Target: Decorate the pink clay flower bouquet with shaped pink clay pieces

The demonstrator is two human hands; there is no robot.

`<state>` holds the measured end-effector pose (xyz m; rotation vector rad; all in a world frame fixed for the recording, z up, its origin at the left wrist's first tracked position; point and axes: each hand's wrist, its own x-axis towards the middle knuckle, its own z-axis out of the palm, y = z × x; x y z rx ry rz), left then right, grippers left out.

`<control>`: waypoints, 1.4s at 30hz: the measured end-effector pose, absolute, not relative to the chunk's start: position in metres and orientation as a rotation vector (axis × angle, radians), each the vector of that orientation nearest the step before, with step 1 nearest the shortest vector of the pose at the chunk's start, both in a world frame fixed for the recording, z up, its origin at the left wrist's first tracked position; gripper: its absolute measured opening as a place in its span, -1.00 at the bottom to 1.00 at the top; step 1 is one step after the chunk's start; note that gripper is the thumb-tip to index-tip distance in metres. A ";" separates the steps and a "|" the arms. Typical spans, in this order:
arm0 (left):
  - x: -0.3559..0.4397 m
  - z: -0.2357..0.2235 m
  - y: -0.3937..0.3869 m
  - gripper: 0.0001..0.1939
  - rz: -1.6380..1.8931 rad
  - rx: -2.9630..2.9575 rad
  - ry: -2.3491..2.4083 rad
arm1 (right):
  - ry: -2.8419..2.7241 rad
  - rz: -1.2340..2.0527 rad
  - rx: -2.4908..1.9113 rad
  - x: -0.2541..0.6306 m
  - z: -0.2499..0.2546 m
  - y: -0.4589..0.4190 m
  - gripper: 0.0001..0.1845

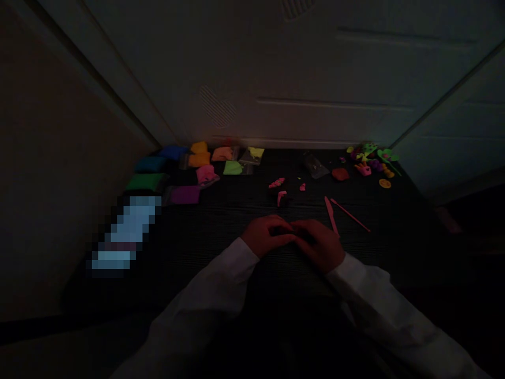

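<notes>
The left hand point(268, 235) and right hand point(320, 243) meet fingertip to fingertip on the dark worktop point(221, 226); whether they hold anything cannot be told. The nearest thing, a pink tool point(330, 215), lies just beyond the right hand, long axis pointing away; a careless knuckle might nudge it.

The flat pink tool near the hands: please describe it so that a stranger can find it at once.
Start at the dark mat on the floor before the white door. Just beyond the right hand lie two pink tools. The flat pink tool is the broader, shorter, knife-like one nearest that hand; its neighbour, the thin pink stick, is longer and slants away to the right.
</notes>
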<state>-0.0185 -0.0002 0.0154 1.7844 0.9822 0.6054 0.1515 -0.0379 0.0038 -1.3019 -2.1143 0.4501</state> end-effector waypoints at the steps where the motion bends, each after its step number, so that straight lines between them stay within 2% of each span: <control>1: -0.019 0.016 0.000 -0.78 0.585 1.776 1.004 | -2.122 0.451 -1.299 0.152 0.003 -0.038 -0.75; 14: -0.022 0.007 0.004 -0.71 0.681 1.735 1.040 | -2.069 0.477 -1.314 0.151 0.003 -0.037 -0.68; 22: -0.022 0.010 0.003 -0.80 0.637 1.660 1.054 | -2.051 0.476 -1.314 0.151 0.005 -0.039 -0.70; 28: -0.021 0.004 0.004 -0.78 0.709 1.485 1.017 | -2.045 0.487 -1.315 0.151 0.002 -0.038 -0.69; 34: -0.023 0.005 0.004 -0.66 0.709 1.570 1.045 | -2.064 0.488 -1.287 0.151 0.002 -0.038 -0.68; 42: -0.022 0.008 0.004 -0.76 0.662 1.555 1.138 | -2.047 0.501 -1.327 0.151 0.003 -0.039 -0.67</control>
